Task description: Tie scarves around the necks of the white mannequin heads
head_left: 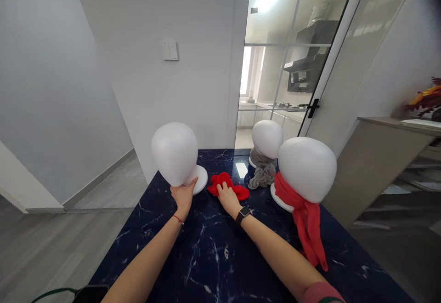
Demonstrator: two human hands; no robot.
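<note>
My left hand [183, 198] is wrapped around the neck of a white mannequin head [175, 151], which leans toward the left with its round base [200, 180] behind my fingers. On the table, my right hand [228, 198] has its fingers curled into a crumpled bright red scarf [243, 192]. To the right stands a second white mannequin head [308, 167] with a coral-red scarf [306, 222] around its neck, the ends hanging toward me. Farther back, a third white head [268, 138] wears a grey scarf [262, 175] bunched at its neck.
The dark blue marbled table [210, 252] carries all of this. A wall with a light switch [170, 50] rises behind it. A glass door with a black handle [313, 108] stands at the back right. A cabinet [392, 156] is on the right, and a dark object [91, 294] is at lower left.
</note>
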